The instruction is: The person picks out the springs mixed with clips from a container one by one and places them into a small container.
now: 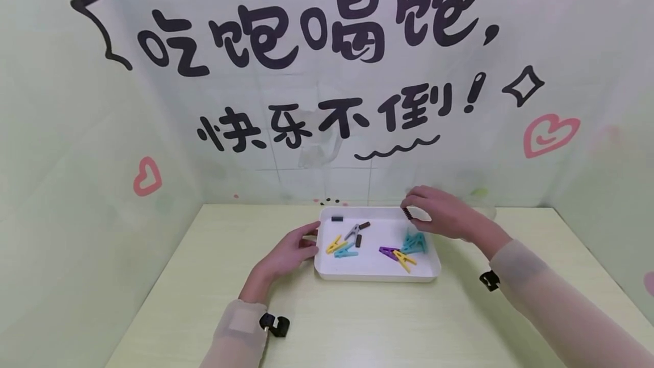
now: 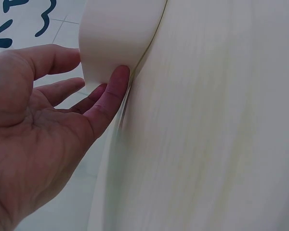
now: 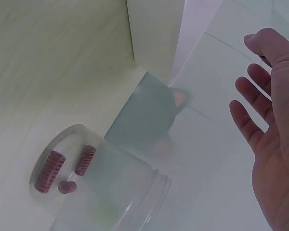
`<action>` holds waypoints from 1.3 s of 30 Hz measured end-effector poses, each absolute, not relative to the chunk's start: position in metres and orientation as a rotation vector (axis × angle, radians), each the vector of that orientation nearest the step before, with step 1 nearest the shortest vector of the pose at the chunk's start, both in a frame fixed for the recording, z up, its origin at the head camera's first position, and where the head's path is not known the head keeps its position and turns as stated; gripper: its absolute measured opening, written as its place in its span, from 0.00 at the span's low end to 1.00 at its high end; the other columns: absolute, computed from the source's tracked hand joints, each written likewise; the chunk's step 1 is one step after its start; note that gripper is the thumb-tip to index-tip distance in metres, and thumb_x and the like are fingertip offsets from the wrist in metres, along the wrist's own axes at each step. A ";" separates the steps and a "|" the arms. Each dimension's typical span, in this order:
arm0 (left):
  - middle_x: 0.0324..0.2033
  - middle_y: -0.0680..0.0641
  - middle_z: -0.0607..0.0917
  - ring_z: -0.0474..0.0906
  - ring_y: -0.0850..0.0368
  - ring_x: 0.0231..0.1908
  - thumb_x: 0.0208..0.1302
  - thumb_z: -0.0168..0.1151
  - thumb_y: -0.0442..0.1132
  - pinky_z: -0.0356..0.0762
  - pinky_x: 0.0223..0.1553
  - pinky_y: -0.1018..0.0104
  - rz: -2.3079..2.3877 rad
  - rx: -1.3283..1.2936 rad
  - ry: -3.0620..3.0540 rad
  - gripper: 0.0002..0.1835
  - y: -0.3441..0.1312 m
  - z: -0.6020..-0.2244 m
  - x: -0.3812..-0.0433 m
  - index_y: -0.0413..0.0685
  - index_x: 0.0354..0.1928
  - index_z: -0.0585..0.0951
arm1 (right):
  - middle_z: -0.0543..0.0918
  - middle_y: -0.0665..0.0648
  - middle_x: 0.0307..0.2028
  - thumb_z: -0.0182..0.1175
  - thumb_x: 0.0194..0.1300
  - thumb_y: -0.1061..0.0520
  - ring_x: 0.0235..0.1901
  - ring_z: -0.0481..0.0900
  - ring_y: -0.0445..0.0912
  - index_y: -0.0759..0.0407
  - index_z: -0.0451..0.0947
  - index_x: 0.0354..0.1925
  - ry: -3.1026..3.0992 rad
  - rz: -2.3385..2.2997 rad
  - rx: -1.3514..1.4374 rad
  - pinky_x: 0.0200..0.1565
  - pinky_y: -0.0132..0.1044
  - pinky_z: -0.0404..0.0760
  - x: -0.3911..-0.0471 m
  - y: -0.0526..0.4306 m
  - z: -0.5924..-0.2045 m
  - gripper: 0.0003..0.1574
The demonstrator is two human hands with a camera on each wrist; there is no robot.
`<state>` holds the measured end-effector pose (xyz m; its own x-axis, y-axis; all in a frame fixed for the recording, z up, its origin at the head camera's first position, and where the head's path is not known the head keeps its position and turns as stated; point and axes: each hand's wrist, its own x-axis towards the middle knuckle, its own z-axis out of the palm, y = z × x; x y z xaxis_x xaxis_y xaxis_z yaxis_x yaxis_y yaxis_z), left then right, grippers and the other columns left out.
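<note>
A white tray (image 1: pixel 375 277) lies on the table. My left hand (image 1: pixel 288 251) is at its left end, fingertips touching the outer wall; the left wrist view shows the fingers loosely bent against that white wall (image 2: pixel 118 33). Over the tray's back right corner, my right hand (image 1: pixel 441 214) pinches a small dark ridged cylinder (image 1: pixel 407 213) between thumb and finger. In the right wrist view that piece is almost wholly hidden behind the thumb. Three short dark cylinders, one of them black (image 1: pixel 337 218), lie in the tray's left half among grey (image 1: pixel 352 231), yellow (image 1: pixel 334 244) and teal clothespins (image 1: pixel 346 251).
In the tray's right half are a purple clothespin (image 1: pixel 389 253), a yellow clothespin (image 1: pixel 405 260) and several teal clothespins (image 1: pixel 415 242). A clear jar (image 3: pixel 120 187) with three ridged brown cylinders lies on its side to the right of the tray. A printed wall covering (image 1: pixel 327 180) rises behind the table (image 1: pixel 357 328).
</note>
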<state>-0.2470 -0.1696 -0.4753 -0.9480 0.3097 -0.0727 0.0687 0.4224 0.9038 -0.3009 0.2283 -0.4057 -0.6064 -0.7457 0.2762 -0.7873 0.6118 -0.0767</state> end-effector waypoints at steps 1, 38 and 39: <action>0.68 0.40 0.76 0.78 0.47 0.58 0.76 0.60 0.29 0.80 0.62 0.51 1.539 0.331 2.450 0.33 -0.169 -0.476 -0.247 0.41 0.80 0.66 | 0.84 0.53 0.52 0.78 0.61 0.60 0.55 0.82 0.52 0.54 0.86 0.54 -2.626 0.289 1.255 0.58 0.49 0.84 -0.300 0.230 -0.405 0.22; 0.69 0.40 0.76 0.78 0.47 0.58 0.77 0.60 0.30 0.80 0.61 0.52 1.546 0.327 2.435 0.34 -0.169 -0.477 -0.249 0.42 0.81 0.65 | 0.83 0.58 0.50 0.78 0.61 0.60 0.53 0.78 0.56 0.60 0.85 0.52 -2.760 0.456 0.855 0.55 0.58 0.83 -0.280 0.336 -0.400 0.22; 0.69 0.40 0.76 0.78 0.47 0.58 0.76 0.60 0.30 0.80 0.61 0.52 1.545 0.328 2.438 0.34 -0.169 -0.476 -0.249 0.42 0.81 0.65 | 0.83 0.57 0.50 0.78 0.61 0.61 0.53 0.78 0.56 0.60 0.85 0.52 -2.755 0.456 0.851 0.55 0.58 0.83 -0.281 0.339 -0.402 0.22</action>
